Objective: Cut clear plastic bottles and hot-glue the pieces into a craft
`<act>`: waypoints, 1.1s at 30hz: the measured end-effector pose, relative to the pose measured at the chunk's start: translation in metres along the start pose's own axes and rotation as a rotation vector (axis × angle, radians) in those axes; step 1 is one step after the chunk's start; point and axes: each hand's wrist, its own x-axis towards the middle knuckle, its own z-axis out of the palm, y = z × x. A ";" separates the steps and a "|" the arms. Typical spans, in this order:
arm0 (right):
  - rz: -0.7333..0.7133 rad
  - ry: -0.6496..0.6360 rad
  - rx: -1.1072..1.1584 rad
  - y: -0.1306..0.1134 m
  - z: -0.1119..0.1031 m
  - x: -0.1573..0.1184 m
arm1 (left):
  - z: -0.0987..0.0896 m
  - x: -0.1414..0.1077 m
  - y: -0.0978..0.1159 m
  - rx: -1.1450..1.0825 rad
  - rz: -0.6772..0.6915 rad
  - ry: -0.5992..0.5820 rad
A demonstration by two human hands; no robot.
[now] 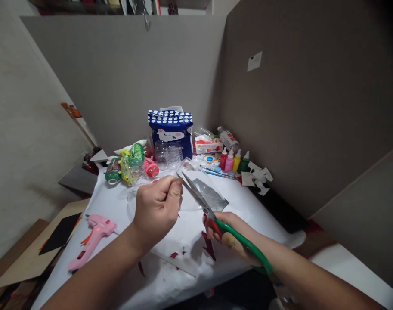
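Resting at left, a pink glue gun (94,239) probably leaves room. The left hand (159,204) pinches thumb to finger, on what I can't tell. Next, the right hand (238,249) curls its fingers around green scissors (210,212), likely to steady them, parted beside that thumb.

Craft corner: glue gun (96,234), paint bottles (229,164).
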 end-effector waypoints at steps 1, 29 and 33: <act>-0.011 0.002 0.032 0.001 0.003 0.001 | 0.000 0.000 0.000 -0.032 -0.025 -0.004; -0.022 -0.107 -0.054 0.001 -0.017 -0.019 | -0.020 0.012 0.014 -0.388 -0.405 -0.561; -0.034 -0.218 -0.063 -0.006 -0.024 -0.027 | -0.020 0.004 0.022 -0.324 -0.393 -0.552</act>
